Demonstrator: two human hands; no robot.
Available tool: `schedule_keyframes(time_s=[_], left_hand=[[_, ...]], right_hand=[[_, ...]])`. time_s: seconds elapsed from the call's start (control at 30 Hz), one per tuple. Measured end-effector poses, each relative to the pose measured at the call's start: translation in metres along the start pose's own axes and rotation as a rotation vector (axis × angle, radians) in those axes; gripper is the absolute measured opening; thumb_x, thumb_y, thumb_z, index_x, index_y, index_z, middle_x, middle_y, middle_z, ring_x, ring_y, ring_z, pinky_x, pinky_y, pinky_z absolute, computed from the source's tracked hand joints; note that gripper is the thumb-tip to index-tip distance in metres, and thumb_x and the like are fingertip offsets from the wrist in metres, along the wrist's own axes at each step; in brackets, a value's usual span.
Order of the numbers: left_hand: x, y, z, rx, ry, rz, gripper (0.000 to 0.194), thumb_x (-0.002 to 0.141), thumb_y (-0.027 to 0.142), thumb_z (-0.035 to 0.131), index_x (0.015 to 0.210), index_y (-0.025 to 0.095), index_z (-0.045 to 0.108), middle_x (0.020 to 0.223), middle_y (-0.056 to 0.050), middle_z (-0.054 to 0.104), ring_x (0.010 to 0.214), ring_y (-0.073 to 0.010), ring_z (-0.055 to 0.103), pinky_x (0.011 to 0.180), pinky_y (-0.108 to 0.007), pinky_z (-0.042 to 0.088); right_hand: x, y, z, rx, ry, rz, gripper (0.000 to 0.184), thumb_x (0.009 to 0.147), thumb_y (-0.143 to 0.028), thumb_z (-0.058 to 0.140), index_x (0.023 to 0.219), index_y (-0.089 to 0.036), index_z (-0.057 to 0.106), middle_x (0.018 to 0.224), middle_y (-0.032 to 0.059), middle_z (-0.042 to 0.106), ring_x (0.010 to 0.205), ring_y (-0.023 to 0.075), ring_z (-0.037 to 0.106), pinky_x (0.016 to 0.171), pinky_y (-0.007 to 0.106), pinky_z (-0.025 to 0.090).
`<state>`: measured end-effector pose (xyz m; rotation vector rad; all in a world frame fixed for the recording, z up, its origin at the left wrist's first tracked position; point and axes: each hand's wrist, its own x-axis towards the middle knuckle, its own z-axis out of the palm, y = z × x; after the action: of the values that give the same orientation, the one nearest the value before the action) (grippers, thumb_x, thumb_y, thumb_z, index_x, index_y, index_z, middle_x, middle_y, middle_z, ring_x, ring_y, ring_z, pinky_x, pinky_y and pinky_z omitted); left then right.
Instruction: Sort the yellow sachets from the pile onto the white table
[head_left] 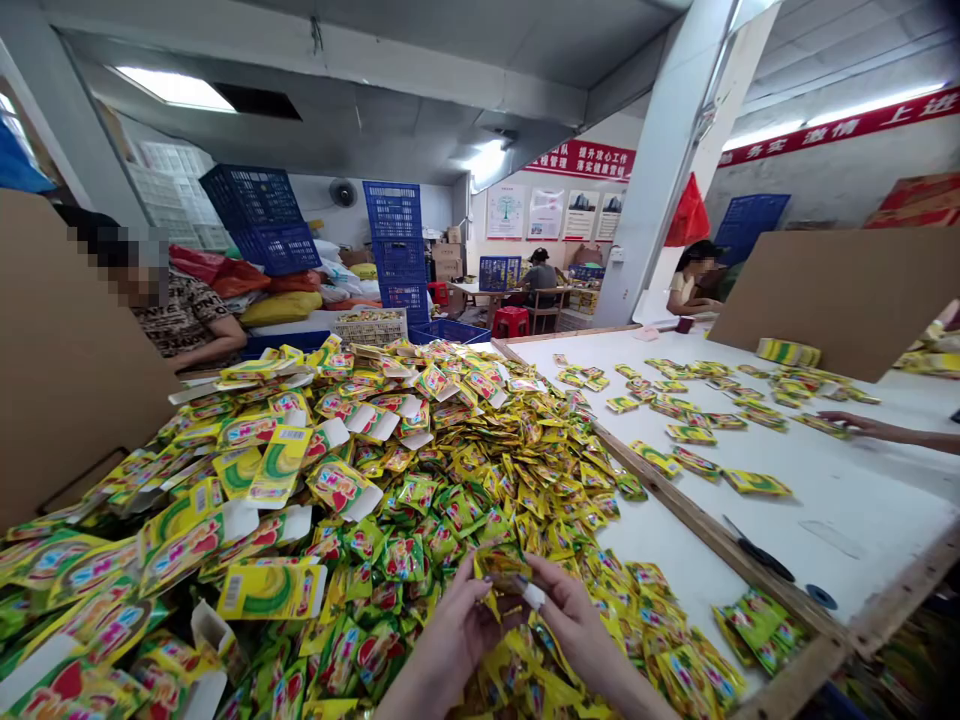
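My left hand (452,630) and my right hand (570,620) meet at the bottom middle, fingertips pinching a small yellow-green sachet (501,563) between them. A white bandage wraps one finger of my right hand. Under and around both hands lies a big heap of yellow and green sachets (480,470). To the left of the heap, several small yellow cartons (271,590) with open white flaps are piled up.
A wooden strip (679,505) divides my white table from a neighbouring table (825,490) with scattered sachets, where another person's hand (855,424) reaches in. Cardboard screens stand left (52,370) and right (832,290). Other people sit beyond; blue crates (259,215) are stacked behind.
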<state>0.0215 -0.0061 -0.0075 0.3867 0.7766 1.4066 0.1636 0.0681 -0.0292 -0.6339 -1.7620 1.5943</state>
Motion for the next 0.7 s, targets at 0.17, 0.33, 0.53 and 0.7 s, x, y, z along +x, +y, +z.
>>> schedule_keyframes(time_s=[0.17,0.33,0.53,0.7], left_hand=[[-0.011,0.007,-0.019,0.869,0.143,0.294,0.050,0.079,0.039,0.052,0.125,0.022,0.044,0.140,-0.010,0.037,0.134,-0.0273,0.021,0.110,-0.047,0.015],[-0.018,0.001,-0.008,1.140,0.302,0.558,0.031,0.086,0.042,0.040,0.097,0.019,0.059,0.104,-0.010,0.056,0.106,-0.0229,0.050,0.094,-0.041,0.040],[-0.057,0.047,-0.037,1.616,0.219,0.594,0.033,0.088,0.026,0.036,0.118,0.030,0.049,0.122,-0.006,0.050,0.117,-0.0184,0.044,0.100,-0.038,0.038],[-0.097,0.121,-0.116,2.354,0.614,0.469,0.069,0.069,0.000,0.039,0.136,0.017,0.029,0.138,-0.015,0.041,0.133,-0.0328,0.022,0.107,-0.057,0.019]], right_hand=[[0.001,-0.009,0.001,0.131,0.065,0.004,0.028,0.080,-0.045,0.055,0.098,-0.024,0.063,0.084,0.0034,0.068,0.074,0.0181,0.061,0.068,0.029,0.051],[-0.010,-0.004,0.025,0.150,0.077,-0.031,0.041,0.079,-0.047,0.055,0.115,-0.027,0.052,0.106,0.0081,0.064,0.094,0.0216,0.060,0.083,0.037,0.050],[-0.004,0.001,0.008,-0.176,0.057,0.038,0.040,0.074,-0.046,0.057,0.104,-0.021,0.059,0.085,0.0078,0.070,0.074,0.0227,0.065,0.067,0.033,0.055],[0.017,0.019,-0.030,-0.722,0.084,-0.065,0.036,0.070,-0.046,0.053,0.093,-0.021,0.064,0.096,0.0124,0.070,0.089,0.0287,0.065,0.076,0.037,0.052]])
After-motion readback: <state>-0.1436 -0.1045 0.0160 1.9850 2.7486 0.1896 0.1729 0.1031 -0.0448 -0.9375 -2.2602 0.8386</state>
